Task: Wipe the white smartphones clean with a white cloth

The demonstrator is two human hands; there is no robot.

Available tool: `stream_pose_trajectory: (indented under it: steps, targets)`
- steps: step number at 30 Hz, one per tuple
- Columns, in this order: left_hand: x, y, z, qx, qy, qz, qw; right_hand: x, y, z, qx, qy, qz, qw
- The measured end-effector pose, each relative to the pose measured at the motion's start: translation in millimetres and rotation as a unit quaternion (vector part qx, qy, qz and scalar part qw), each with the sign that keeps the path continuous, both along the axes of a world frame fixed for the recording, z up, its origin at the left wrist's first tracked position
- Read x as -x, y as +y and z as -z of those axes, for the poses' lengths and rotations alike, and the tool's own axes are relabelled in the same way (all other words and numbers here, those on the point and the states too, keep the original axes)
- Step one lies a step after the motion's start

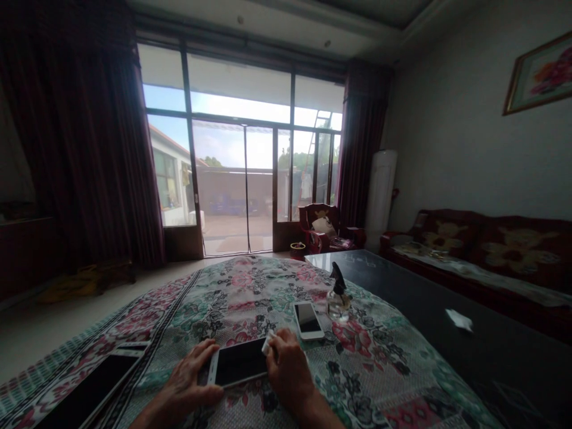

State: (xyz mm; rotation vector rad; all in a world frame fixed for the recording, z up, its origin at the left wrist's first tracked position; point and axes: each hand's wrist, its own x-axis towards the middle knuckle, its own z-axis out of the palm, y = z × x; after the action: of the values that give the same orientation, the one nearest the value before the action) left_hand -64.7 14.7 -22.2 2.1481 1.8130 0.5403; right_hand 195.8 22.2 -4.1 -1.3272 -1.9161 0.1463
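Observation:
A white-framed smartphone (241, 361) with a dark screen lies sideways on a floral cloth (357, 381). My left hand (190, 376) grips its left end, thumb at the near edge and fingers at the far edge. Over the phone's right end, my right hand (288, 366) is closed on a small white tissue (267, 344), which touches the phone there. Just beyond my right hand lies a smaller white phone (308, 320), screen up. A clear spray bottle (338, 304) with a black nozzle stands upright to the right of that phone.
A large dark-screened device (89, 390) lies at the lower left, with another thin white-edged device (134, 345) by its far end. A crumpled white tissue (459, 320) rests on the dark table (420, 298) at right. Beyond stand an armchair (319, 229) and a sofa (496, 238).

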Motion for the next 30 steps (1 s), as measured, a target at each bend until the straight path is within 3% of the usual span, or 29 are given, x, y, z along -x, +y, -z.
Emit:
stream_pose_trajectory:
  steps: [13, 18, 24, 30]
  targets:
    - [8, 13, 17.0, -0.022, -0.009, 0.002, 1.000, -7, -26, -0.8, 0.009, -0.026, -0.013, 1.000]
    - [12, 18, 19.8, 0.009, 0.004, 0.014, 1.000, 8, -26, -4.8, 0.005, -0.068, -0.051, 0.996]
    - [10, 20, 31.7, -0.029, 0.013, -0.007, 0.999, 38, -20, 2.1, 0.007, -0.065, -0.083, 0.994]
    - [10, 11, 19.0, -0.020, 0.008, 0.012, 1.000, 40, -26, -0.3, 0.006, -0.033, -0.086, 0.996]
